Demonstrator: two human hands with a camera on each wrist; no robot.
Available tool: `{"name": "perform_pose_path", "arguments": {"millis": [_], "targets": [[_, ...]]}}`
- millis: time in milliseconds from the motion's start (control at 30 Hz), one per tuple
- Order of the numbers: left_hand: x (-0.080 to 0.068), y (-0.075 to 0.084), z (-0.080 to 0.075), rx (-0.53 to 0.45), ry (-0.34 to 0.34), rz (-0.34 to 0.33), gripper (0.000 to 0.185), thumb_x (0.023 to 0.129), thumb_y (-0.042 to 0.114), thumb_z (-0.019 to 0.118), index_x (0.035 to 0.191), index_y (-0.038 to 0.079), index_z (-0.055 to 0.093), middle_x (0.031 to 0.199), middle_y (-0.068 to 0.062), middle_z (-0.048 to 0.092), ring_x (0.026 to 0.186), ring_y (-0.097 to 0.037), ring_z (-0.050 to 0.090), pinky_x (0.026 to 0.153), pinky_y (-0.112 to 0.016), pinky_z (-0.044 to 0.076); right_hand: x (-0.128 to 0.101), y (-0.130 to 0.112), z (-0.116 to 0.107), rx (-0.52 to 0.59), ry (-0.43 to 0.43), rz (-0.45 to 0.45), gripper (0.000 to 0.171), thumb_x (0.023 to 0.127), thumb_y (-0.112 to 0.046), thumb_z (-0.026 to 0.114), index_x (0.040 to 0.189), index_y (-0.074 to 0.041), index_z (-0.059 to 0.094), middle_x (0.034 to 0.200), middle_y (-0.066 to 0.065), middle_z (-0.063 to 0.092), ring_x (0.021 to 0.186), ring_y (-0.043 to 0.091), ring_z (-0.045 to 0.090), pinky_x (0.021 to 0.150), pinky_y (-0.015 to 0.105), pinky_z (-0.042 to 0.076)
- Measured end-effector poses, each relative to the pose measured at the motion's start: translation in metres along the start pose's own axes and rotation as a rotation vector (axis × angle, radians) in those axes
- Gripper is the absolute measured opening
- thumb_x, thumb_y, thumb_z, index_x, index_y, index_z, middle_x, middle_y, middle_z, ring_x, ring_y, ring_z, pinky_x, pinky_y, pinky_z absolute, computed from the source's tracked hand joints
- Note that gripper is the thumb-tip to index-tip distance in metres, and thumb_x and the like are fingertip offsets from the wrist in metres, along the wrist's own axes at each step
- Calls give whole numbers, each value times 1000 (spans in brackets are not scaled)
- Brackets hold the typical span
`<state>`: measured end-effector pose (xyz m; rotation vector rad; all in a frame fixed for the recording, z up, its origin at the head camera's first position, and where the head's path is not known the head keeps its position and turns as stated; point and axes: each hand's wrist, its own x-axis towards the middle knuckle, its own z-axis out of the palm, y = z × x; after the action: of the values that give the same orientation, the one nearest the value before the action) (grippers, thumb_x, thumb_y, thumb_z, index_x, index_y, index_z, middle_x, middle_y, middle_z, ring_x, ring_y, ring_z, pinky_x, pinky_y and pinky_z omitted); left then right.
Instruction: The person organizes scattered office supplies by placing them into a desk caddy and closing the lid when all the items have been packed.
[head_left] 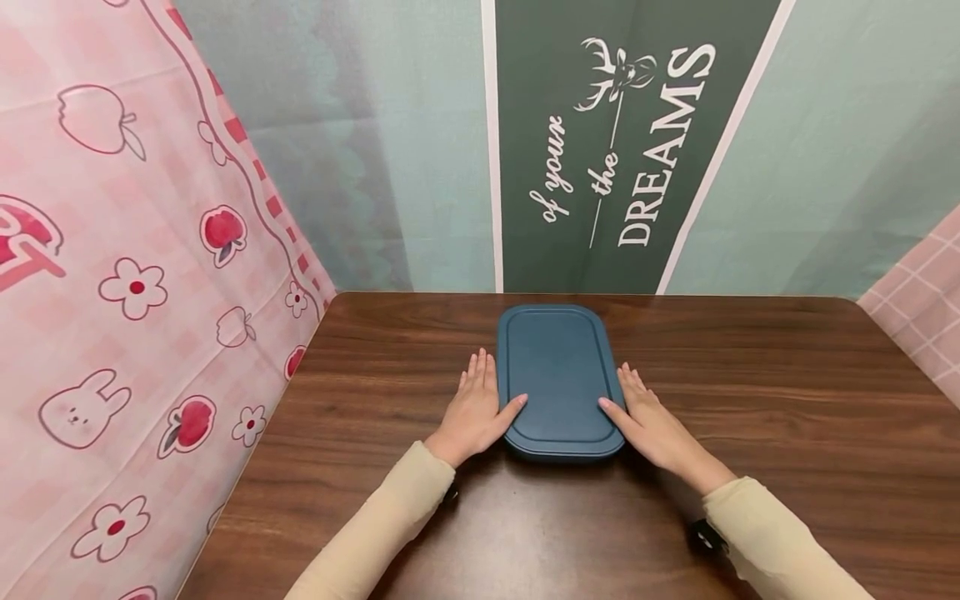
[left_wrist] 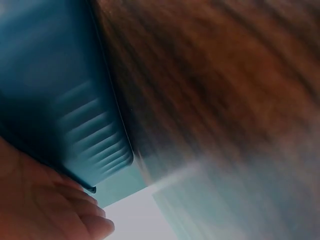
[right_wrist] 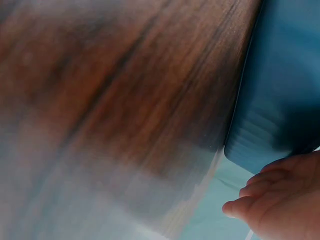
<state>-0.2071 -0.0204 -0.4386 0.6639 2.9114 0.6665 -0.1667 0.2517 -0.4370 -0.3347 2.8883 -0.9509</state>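
Observation:
A blue rectangular lidded box (head_left: 558, 367) with rounded corners lies lengthwise on the wooden table, its lid on. Along its left side rests my left hand (head_left: 474, 410), fingers straight and pointing away, thumb laid over the lid's edge. My right hand (head_left: 654, 423) mirrors this on the right side, thumb tip also on the lid. In the left wrist view, the box wall (left_wrist: 95, 130) shows moulded ribs near its far end, and the fingers lie by the rim. The right wrist view has the fingers beside the upper part of the box's other wall (right_wrist: 265, 105).
The dark wood-grain table (head_left: 750, 375) extends to both sides and in front of the box. Behind its far edge hangs a green curtain (head_left: 420, 167) with a lettered dark panel. A pink patterned cloth (head_left: 150, 350) borders the left side.

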Motion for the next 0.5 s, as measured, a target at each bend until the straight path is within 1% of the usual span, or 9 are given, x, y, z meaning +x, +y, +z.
{"name": "perform_pose_path", "arguments": {"millis": [200, 300, 400, 500], "targets": [[3, -3, -1, -12, -9, -4, 81, 99, 50, 36, 146, -11, 12, 154, -24, 5, 143, -33, 3, 115, -42, 11, 3, 0, 2, 8, -5, -3, 78, 101, -45, 34, 144, 16, 12, 151, 31, 6, 139, 45, 5, 107, 64, 11], [4, -5, 1, 4, -5, 0, 81, 99, 52, 35, 146, -10, 12, 154, -23, 5, 143, -32, 3, 115, -42, 11, 4, 1, 3, -4, -6, 4, 78, 101, -46, 34, 144, 15, 13, 152, 30, 6, 140, 44, 5, 107, 64, 10], [5, -6, 2, 38, -3, 13, 84, 98, 56, 32, 147, -9, 12, 154, -23, 5, 143, -34, 3, 115, -45, 11, 2, 2, 1, -48, -11, 17, 80, 100, -49, 36, 145, 14, 15, 152, 31, 8, 139, 45, 6, 106, 66, 10], [5, -9, 0, 91, 25, 23, 88, 95, 63, 31, 149, -3, 12, 155, -21, 4, 142, -36, 0, 113, -53, 11, 1, 3, -5, -115, 10, 19, 80, 98, -50, 39, 146, 10, 17, 150, 33, 9, 138, 48, 7, 104, 69, 11]]}}
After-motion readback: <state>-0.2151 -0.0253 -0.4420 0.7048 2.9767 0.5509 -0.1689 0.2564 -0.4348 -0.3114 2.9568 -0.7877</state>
